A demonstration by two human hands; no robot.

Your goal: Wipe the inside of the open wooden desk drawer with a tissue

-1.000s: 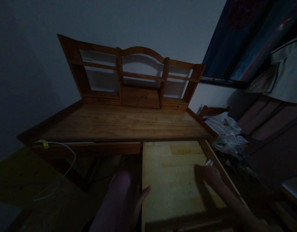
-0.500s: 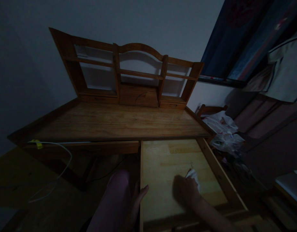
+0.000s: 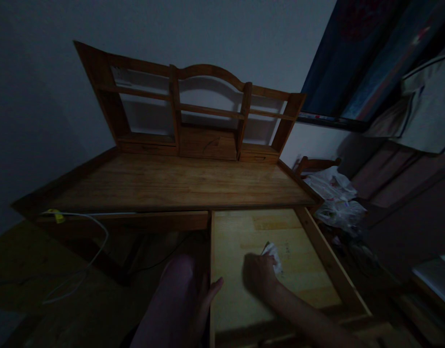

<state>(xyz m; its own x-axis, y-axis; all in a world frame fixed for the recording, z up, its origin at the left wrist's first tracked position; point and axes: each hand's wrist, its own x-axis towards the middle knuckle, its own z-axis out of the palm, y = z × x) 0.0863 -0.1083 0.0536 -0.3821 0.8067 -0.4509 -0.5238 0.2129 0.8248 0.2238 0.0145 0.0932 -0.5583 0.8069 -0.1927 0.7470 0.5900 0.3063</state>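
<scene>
The right hand (image 3: pixel 259 275) is closed around a crumpled white cloth (image 3: pixel 273 253), which is pressed onto the pale floor of the open drawer (image 3: pixel 251 232). The left hand (image 3: pixel 208 299) is laid with fingers loosely extended against the drawer's left wall, beside the knee (image 3: pixel 171 299). Nothing but the cloth and the right hand is seen inside the drawer. The cloth is bunched, so no clear long axis can be made out; its free tip sticks out beyond the fingers, away from the person. Beyond both hands the tabletop (image 3: pixel 179 183) is seen. The drawer's near edge is lost in shadow.
</scene>
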